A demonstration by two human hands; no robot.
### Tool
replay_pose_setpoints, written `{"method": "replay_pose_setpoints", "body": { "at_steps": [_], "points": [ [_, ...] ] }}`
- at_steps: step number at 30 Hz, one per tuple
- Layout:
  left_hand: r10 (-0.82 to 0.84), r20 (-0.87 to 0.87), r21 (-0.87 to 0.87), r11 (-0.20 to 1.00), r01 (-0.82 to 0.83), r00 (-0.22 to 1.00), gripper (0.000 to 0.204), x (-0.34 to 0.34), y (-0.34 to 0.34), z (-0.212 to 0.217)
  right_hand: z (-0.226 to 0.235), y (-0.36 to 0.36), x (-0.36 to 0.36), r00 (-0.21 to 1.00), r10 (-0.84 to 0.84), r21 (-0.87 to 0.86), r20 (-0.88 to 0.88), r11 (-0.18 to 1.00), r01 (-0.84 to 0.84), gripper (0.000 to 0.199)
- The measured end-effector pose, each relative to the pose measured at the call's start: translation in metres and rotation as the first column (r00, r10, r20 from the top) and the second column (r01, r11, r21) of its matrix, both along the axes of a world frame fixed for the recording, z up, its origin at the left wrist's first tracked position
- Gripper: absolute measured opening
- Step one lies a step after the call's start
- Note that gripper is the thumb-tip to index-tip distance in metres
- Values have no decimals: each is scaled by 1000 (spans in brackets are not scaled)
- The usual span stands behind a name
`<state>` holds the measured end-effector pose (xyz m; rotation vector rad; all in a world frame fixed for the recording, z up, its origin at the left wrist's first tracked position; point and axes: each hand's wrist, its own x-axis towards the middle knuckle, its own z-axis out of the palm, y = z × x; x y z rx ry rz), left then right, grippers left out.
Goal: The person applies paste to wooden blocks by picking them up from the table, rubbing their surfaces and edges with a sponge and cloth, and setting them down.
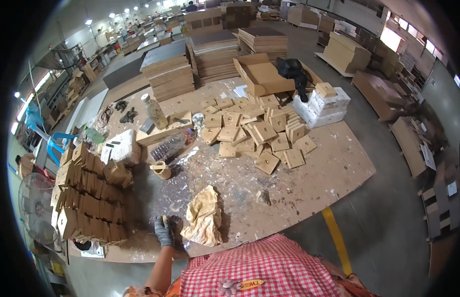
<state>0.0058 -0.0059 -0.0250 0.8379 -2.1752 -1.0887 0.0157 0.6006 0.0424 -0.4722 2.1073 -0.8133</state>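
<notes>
My left hand [164,231], in a grey glove with bare fingertips, lies on the near edge of the worktable [289,208]. Its fingers point away from me, and I see nothing held in it. Just to its right is a crumpled, stained tan cloth or paper [204,218]. Left of the hand stand stacked rows of small wooden blocks [89,200]. A loose heap of square wooden blocks [262,131], many with a round hole, covers the middle far part of the table. A small tan cup [161,171] stands farther up. My right hand is out of sight.
A bottle [154,113], a plastic jar on its side [165,148] and a white wrapped block [122,147] lie at the far left. Behind the heap stand an open cardboard box [259,79] and white packs [321,106]. Board stacks [168,72] rise beyond; a fan [38,208] stands left.
</notes>
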Motion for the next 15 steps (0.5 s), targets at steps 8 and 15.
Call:
{"method": "replay_pose_setpoints", "body": {
  "at_steps": [8,15],
  "points": [
    [29,-173,331,943,30,984,20,9,-9,-17,-10,-35,-62,975,214,-74,-59,973,-219,33],
    [-16,-81,106,994,25,997,21,-1,2,-15,-52,-6,-159,920,232,327,-316,937,-124,36]
  ]
}}
